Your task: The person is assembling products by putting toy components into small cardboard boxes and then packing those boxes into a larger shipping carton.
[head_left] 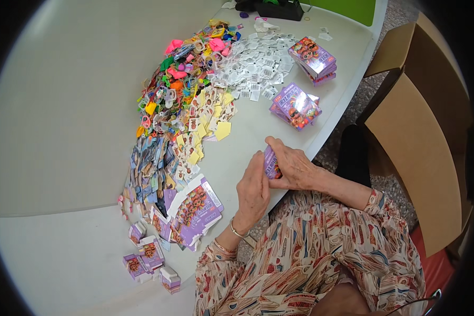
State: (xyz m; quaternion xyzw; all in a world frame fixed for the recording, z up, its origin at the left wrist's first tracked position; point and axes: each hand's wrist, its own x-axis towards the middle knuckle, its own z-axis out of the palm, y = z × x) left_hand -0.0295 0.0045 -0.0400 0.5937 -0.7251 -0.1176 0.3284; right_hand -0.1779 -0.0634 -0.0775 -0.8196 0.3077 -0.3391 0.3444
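— Whitish worktop (242, 139) lies under most things, with a curved edge at its right. What do the hands do near this edge?

— Both are occupied. The left hand (254, 189) and the right hand (294, 167) grasp one purple box (271, 162) between them, close to the edge of the worktop.

— And which things stand around?

— Beyond the hands are two stacks of similar boxes: the nearer stack (298, 108) is uneven, and the farther stack (310, 55) stands behind it. To the left of the left hand, flat cartons (197, 205) overlap one another.

— What is past these cartons?

— One long heap: bluish packets (151, 163), then yellow cards (223, 130), a mass of colourful pieces (176, 73), and white sachets (263, 60). Several small boxes (151, 253) lie at the lower left, well apart from the hands.

— And the room?

— Green panel (355, 9) is at the top, near a black object (282, 10) which I cannot identify surely. At the right, an open cardboard carton (416, 158) stands beyond the edge, with speckled floor (397, 18) visible beside it.
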